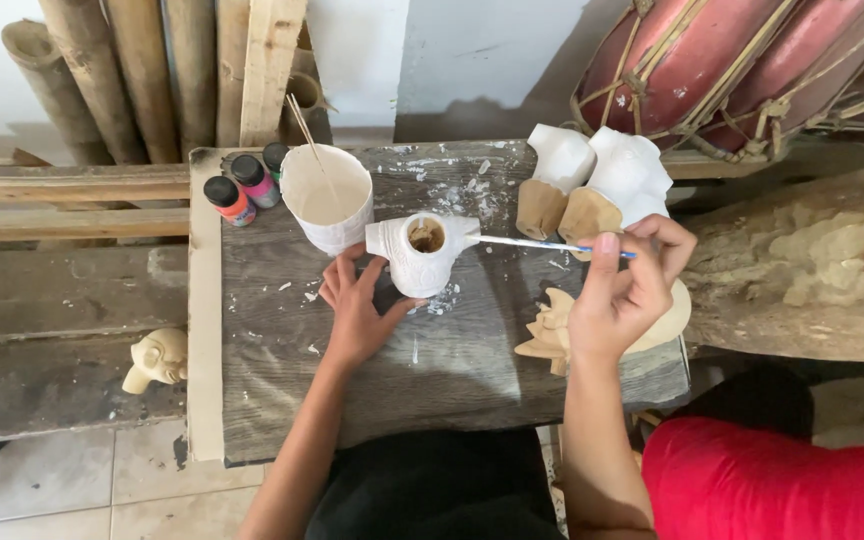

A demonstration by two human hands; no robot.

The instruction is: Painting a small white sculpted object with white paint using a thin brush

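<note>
steadying carving (420, 258) amid open board (282, 340) room

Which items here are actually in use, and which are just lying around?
In use:
- white carved figure, steadied by left hand
- paintbrush, held in right hand
- white paint cup

Lying about:
- paint bottles
- two white-painted carvings
- unpainted flat carving
- small unpainted figure
- drums
- bamboo poles
</note>
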